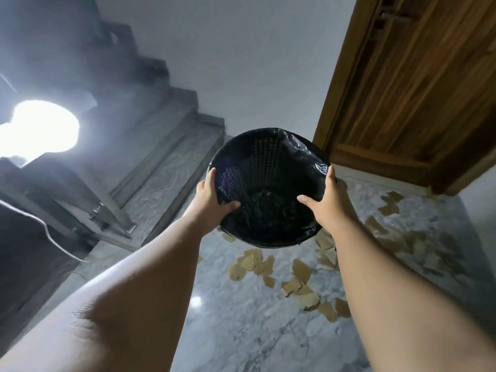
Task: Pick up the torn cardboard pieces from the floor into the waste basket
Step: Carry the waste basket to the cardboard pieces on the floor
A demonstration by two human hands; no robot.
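Waste basket [268,183] held tilted, mouth facing camera.

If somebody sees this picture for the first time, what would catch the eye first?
The black waste basket at centre, lined with a plastic bag and gripped at its rim by the left hand and right hand. Next, the torn cardboard pieces scattered on the marble floor below, and a glaring lamp at left.

I read: waste basket [268,157] dark plastic lattice, lined with glossy crinkled black film | torn cardboard pieces [302,269] matt tan paperboard, ragged edges | floor [241,331] polished grey marble, reflective | door [416,89] grained brown wood, satin | stairs [166,157] veined grey stone
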